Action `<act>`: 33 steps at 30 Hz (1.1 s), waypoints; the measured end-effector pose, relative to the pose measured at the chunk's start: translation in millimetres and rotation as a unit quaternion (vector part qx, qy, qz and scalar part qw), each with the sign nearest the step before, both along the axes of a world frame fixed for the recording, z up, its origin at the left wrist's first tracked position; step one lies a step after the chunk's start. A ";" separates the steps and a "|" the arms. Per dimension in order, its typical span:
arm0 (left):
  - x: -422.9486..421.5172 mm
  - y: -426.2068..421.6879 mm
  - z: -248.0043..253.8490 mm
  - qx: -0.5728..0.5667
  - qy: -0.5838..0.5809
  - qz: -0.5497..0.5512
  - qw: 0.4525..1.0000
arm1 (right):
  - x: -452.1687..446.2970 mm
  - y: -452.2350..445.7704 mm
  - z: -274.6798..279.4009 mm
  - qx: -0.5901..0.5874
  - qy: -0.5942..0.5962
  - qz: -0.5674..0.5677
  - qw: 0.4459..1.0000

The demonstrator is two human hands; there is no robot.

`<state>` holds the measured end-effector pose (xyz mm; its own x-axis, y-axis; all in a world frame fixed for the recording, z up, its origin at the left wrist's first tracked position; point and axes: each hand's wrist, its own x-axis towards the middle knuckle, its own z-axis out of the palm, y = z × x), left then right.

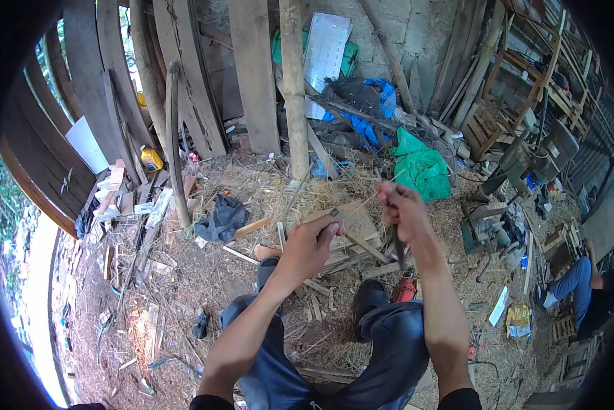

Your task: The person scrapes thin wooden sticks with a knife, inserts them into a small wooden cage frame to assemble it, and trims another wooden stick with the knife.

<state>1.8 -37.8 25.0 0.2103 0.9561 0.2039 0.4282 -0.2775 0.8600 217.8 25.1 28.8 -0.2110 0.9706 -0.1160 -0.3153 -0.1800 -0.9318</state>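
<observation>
My left hand (310, 240) is closed in a pinch, with the end of a small dark grey piece (334, 213) showing at its fingertips. Higher and to the right, my right hand (406, 213) has its fingers curled round a narrow dark blade-like piece (399, 251), which points down below the palm. A thin pale strand (359, 207) runs across the gap between the two hands. Fingers hide most of what each hand grips, so the exact kinds cannot be made out. Below the hands, wooden boards (361, 222) lie on the ground between my feet.
A red object (406, 290) lies beside my right shoe (370, 301). A wooden post (294, 102) rises ahead, near a green sack (419, 164). Dark plastic (222, 217) and scrap wood litter the straw-strewn ground. Another person (587, 290) sits at the far right.
</observation>
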 end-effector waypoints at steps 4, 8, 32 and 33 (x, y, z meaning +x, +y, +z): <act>-0.5 0.5 1.2 0.018 -0.009 -0.002 1.000 | 0.4 -4.8 -0.3 0.005 -0.003 -0.003 1.000; 0.0 2.5 -6.0 0.004 -0.018 0.002 1.000 | -16.8 -9.9 -5.3 -0.001 -0.034 0.034 0.999; -0.5 4.7 1.4 0.002 -0.072 0.037 0.997 | -24.6 -0.6 -8.5 0.213 -0.292 -0.187 0.913; 0.0 5.9 -1.4 0.009 -0.057 0.029 0.998 | -26.4 -2.1 -5.6 0.221 -0.256 -0.190 0.922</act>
<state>1.9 -31.9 23.6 0.1286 0.9620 0.2407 0.3440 -0.2709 0.8990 191.4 23.0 23.2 0.1260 0.9395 0.3185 0.2240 0.2858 -0.9317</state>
